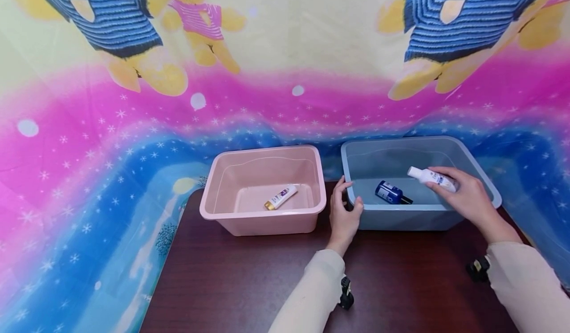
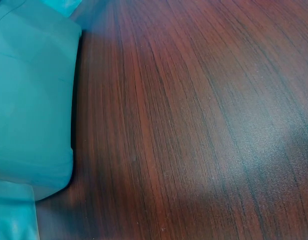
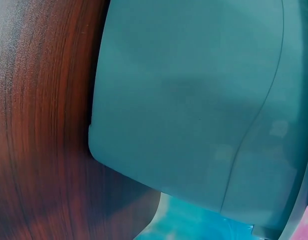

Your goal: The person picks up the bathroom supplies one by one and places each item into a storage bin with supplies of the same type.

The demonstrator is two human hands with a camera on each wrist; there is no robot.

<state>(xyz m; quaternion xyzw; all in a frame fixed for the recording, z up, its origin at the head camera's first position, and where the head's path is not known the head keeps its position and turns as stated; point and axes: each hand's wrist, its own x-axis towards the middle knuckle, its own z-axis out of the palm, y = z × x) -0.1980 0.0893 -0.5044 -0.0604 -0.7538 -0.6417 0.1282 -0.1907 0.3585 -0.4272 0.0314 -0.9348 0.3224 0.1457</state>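
Observation:
My right hand (image 1: 465, 194) grips a small white bottle (image 1: 429, 177) with a white cap pointing left, above the right part of the grey-blue plastic bin (image 1: 414, 219). At that bin's front left corner, my left hand (image 1: 344, 219) holds the rim, fingers at the left side and thumb at the front. A dark blue bottle (image 1: 389, 193) with a black cap lies on its side inside the bin. Neither hand shows in its wrist view; the left wrist view has the bin's outer wall (image 2: 34, 100), as does the right one (image 3: 183, 110).
To the left stands a pink plastic bin (image 1: 267, 225), holding a white tube with a gold cap (image 1: 281, 197). Both bins rest on a dark wood-grain table (image 1: 231, 278). A printed cloth (image 1: 285, 105) with cartoon bears hangs behind and around the table.

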